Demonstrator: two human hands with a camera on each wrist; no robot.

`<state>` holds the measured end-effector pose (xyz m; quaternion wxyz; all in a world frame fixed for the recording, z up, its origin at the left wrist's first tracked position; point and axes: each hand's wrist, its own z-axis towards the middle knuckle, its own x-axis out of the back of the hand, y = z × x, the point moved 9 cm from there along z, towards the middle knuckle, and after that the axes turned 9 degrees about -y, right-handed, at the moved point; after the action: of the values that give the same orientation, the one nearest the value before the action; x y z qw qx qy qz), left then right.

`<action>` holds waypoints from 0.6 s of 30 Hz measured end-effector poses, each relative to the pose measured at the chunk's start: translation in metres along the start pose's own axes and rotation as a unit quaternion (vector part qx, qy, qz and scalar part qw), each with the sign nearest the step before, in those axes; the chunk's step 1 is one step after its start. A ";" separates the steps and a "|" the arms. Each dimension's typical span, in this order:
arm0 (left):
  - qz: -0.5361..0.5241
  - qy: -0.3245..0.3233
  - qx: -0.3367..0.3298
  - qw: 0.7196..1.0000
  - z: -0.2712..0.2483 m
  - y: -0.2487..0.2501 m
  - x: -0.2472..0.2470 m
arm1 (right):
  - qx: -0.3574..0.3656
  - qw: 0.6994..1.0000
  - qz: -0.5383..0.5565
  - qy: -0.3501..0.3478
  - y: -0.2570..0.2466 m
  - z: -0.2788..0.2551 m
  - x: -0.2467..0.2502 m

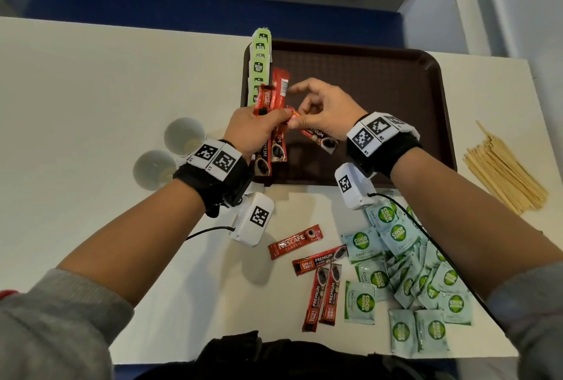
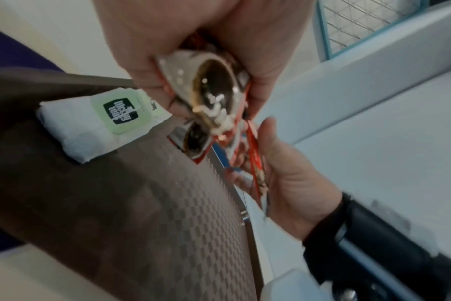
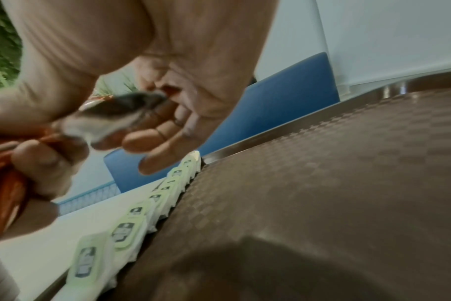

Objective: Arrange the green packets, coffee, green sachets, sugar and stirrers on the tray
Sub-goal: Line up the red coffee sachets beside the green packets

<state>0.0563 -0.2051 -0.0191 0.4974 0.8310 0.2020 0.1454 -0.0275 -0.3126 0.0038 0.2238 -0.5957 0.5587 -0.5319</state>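
A brown tray lies on the white table. A row of green packets lines its left edge, also seen in the right wrist view as green packets. My left hand grips a bundle of red coffee sticks above the tray's left side. My right hand pinches one coffee stick next to the bundle, thumb and forefinger closed on its end. Loose coffee sticks lie on the table near me. Green sachets are heaped to their right. Wooden stirrers lie right of the tray.
Two white paper cups stand left of the tray, beside my left wrist. A blue surface runs behind the table's far edge. Most of the tray floor is bare.
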 end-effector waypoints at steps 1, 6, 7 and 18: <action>-0.013 0.018 0.005 1.000 0.001 -0.002 0.003 | -0.012 1.000 -0.003 0.000 0.004 -0.001 0.002; -0.012 0.080 0.002 0.997 0.005 -0.006 0.013 | -0.028 0.999 0.043 0.007 0.024 -0.002 0.011; -0.007 0.088 0.004 0.996 0.004 -0.006 0.013 | -0.027 0.999 0.040 0.017 0.027 -0.001 0.014; 0.061 0.126 0.013 0.990 0.028 0.008 0.021 | -0.125 0.980 -0.082 0.132 0.063 0.045 0.054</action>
<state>0.0888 -0.2198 -0.0241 0.4473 0.8232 0.2136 0.2768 -0.0245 -0.3938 -0.0446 0.0273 -0.5871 0.5943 -0.5489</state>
